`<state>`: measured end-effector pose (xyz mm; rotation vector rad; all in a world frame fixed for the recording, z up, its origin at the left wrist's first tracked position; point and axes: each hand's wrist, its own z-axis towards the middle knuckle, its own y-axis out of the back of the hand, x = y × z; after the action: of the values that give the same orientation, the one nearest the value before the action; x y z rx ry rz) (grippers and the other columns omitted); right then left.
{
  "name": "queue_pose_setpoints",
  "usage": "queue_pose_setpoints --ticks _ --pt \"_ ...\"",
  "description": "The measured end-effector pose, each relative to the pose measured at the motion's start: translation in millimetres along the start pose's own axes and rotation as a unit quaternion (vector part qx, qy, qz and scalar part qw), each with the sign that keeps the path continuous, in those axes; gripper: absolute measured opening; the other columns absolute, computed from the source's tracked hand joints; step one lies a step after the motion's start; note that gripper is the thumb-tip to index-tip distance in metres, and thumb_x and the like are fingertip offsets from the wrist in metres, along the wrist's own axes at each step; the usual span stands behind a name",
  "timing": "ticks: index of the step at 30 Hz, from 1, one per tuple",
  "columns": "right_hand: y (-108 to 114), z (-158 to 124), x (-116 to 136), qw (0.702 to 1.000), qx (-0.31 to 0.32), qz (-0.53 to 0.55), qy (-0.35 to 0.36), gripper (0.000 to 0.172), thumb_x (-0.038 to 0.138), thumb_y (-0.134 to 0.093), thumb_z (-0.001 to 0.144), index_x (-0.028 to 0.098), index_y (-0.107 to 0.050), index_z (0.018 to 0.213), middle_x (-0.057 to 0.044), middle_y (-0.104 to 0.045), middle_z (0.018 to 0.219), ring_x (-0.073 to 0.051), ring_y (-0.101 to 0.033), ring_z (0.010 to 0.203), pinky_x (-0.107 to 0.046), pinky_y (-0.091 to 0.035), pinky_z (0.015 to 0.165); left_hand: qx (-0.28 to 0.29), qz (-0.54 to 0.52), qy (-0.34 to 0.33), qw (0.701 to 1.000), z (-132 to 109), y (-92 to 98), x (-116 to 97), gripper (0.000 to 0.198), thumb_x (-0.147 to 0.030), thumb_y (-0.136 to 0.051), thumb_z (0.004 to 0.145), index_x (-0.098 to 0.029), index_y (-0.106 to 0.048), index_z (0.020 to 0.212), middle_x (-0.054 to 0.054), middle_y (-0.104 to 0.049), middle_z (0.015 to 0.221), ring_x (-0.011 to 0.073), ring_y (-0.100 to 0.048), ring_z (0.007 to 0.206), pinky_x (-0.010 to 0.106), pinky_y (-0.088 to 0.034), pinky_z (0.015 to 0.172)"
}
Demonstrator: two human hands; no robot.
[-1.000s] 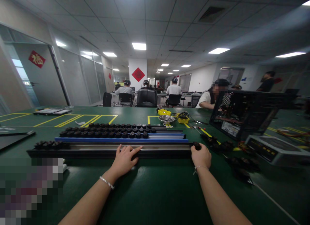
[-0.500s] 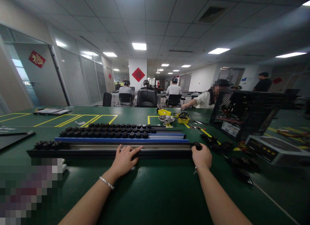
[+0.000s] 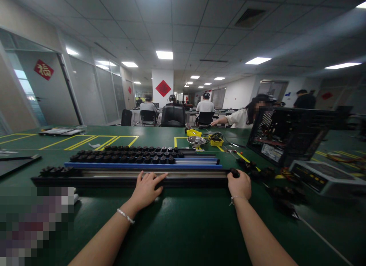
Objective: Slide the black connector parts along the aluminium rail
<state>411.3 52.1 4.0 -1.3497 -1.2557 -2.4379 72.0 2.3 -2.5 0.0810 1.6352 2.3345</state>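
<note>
A long black rail [image 3: 185,182] with a silvery channel lies across the green table in front of me. My left hand [image 3: 147,187] rests on its middle, fingers spread over the near edge. At the rail's right end, my right hand [image 3: 240,184] is closed around a small black round piece [image 3: 234,173], partly hidden by the fingers. Several similar black round pieces [image 3: 55,171] sit at the rail's left end. Just behind lies a blue rail [image 3: 143,166], with rows of black round pieces [image 3: 122,158] on the rails there.
An open computer case [image 3: 286,136] and a power supply unit [image 3: 326,176] stand to the right, near loose black pieces [image 3: 288,197]. A metal dish [image 3: 196,140] and yellow bins [image 3: 215,141] are farther back. Across the table a co-worker [image 3: 243,117] reaches out an arm.
My right hand has shifted very slightly to the right with the black round piece. My left hand stays in place. The co-worker's arm has moved a little left.
</note>
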Motion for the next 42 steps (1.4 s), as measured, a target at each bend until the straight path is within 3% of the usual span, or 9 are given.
queue_pose_setpoints --ticks 16,42 --pt "0 5 -4 1.0 -0.002 0.005 -0.016 0.043 0.042 -0.044 0.074 0.02 -0.055 0.11 -0.008 -0.05 0.118 -0.023 -0.053 0.091 -0.034 -0.043 0.079 -0.001 -0.003 -0.002 1.0 0 -0.2 1 0.051 -0.037 -0.045 0.079 -0.044 -0.035 0.128 -0.001 -0.053 0.093 0.0186 -0.049 0.097 0.053 -0.009 0.102" --pt "1 15 -13 1.0 -0.013 0.005 -0.027 0.046 0.04 -0.045 0.074 0.02 -0.053 0.116 -0.01 -0.047 0.121 -0.026 -0.05 0.1 -0.038 -0.041 0.085 -0.004 -0.003 -0.005 1.0 -1 -1.3 2 0.052 -0.036 -0.045 0.079 -0.044 -0.033 0.128 -0.001 -0.053 0.092 0.0184 -0.049 0.096 0.053 -0.01 0.102"
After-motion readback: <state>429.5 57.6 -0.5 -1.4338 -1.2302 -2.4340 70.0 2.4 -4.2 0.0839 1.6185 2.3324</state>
